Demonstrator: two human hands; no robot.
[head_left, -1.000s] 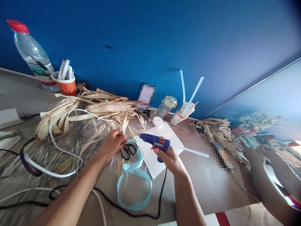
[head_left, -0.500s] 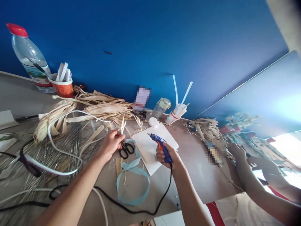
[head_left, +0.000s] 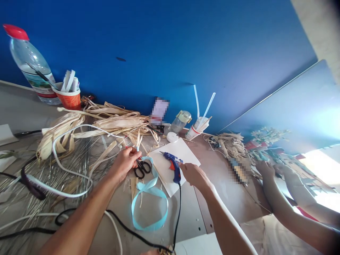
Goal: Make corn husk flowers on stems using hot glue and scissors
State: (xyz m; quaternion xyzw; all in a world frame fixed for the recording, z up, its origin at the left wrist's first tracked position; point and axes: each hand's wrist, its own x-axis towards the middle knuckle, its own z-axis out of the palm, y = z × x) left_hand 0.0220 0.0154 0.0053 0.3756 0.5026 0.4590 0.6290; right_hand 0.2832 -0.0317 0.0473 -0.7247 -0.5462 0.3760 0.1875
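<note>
My left hand (head_left: 126,161) pinches the base of a small corn husk bundle (head_left: 139,141), its pale strips pointing up. A light blue ribbon (head_left: 150,194) trails from beside these fingers and lies in a loop on the table. Black-handled scissors (head_left: 142,170) are just right of that hand, their blades hidden. A blue glue gun (head_left: 174,168) with an orange trigger rests on white paper (head_left: 190,152), nozzle toward the left. My right hand (head_left: 195,174) is beside the gun, fingers stretched toward its rear; whether they touch cannot be seen.
Dried corn husks (head_left: 119,122) and thin wires (head_left: 77,170) cover the left, with a white cable (head_left: 54,148) across them. A bottle (head_left: 33,67), an orange cup (head_left: 70,101), a jar (head_left: 180,122) and a cup with straws (head_left: 193,132) stand behind. At right, another person's hands (head_left: 265,170) work.
The glue gun has gone from my right hand's grip to the paper, further left. My right hand has let go of its handle. My left hand keeps its pinch.
</note>
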